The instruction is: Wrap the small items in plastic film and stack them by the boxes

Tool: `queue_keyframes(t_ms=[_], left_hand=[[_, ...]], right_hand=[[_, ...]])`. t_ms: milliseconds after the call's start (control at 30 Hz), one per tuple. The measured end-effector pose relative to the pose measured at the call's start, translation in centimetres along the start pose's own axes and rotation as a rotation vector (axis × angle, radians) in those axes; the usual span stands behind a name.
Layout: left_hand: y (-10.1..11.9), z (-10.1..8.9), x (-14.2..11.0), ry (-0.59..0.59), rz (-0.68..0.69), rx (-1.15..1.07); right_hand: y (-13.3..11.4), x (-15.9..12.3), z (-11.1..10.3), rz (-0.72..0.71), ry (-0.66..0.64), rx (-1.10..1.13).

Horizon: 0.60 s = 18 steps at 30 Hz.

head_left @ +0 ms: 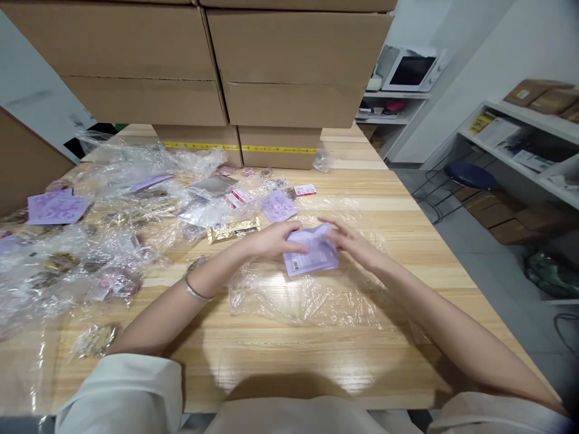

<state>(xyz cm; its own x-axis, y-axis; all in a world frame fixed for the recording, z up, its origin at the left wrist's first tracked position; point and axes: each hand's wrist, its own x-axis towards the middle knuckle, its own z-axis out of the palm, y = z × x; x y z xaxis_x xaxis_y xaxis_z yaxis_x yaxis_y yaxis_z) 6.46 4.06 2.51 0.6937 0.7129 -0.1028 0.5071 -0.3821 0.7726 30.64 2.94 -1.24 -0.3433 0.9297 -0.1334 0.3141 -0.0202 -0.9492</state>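
A light purple flat packet [312, 256] with a printed barcode is held above the table, tilted toward me. My left hand [275, 240] is closed on its left edge, thumb across the front. At its upper right corner my right hand [355, 244] grips with fingertips that look slightly blurred; the index finger reaches behind the packet. Under both hands a clear plastic bag [312, 301] lies flat on the wood. Just beyond my left hand are a gold wrapped stick [234, 230] and another purple packet [279, 206]. A small red and white packet [304, 190] lies farther back.
Clear plastic bags with mixed contents [90, 265] are heaped over the table's left side. Large cardboard boxes [294, 66] are stacked along the back. To the right, past the table edge, stand a blue stool [470, 175], shelves [538, 175] and a microwave [411, 69].
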Motion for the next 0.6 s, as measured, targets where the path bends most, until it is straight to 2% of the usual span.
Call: queue_keyframes(t_ms=[67, 167, 233, 300, 367, 433, 500, 533, 600], left_hand=[[-0.3, 1.5, 0.5, 0.104, 0.036, 0.135], [0.5, 3.4, -0.6, 0.268, 0.163, 0.474], [1.4, 4.3, -2.5, 0.216, 0.316, 0.608], [2.0, 5.0, -4.7, 0.077, 0.437, 0.656], [2.2, 5.4, -7.0, -0.023, 0.447, 0.726], [1.9, 5.4, -9.0, -0.079, 0.383, 0.744], [1.1, 4.9, -10.6, -0.110, 0.305, 0.690], [0.7, 4.6, -11.3, -0.115, 0.270, 0.658], [-0.4, 4.0, -12.4, -0.105, 0.215, 0.633]], right_hand=[[0.8, -0.7, 0.6, 0.032, -0.057, -0.121], [1.7, -1.6, 1.5, -0.055, 0.052, -0.402], [1.6, -2.5, 1.7, -0.179, 0.189, -0.634], [0.7, -4.0, 1.2, -0.306, 0.238, -0.801], [-0.4, -6.0, 0.5, -0.400, 0.084, -0.865], [-0.9, -8.4, -0.4, -0.433, -0.200, -0.894], [-0.3, -10.4, -0.8, -0.416, -0.401, -0.925], [0.3, -11.3, -0.9, -0.406, -0.438, -0.943], [1.9, -12.5, -0.7, -0.399, -0.406, -0.985]])
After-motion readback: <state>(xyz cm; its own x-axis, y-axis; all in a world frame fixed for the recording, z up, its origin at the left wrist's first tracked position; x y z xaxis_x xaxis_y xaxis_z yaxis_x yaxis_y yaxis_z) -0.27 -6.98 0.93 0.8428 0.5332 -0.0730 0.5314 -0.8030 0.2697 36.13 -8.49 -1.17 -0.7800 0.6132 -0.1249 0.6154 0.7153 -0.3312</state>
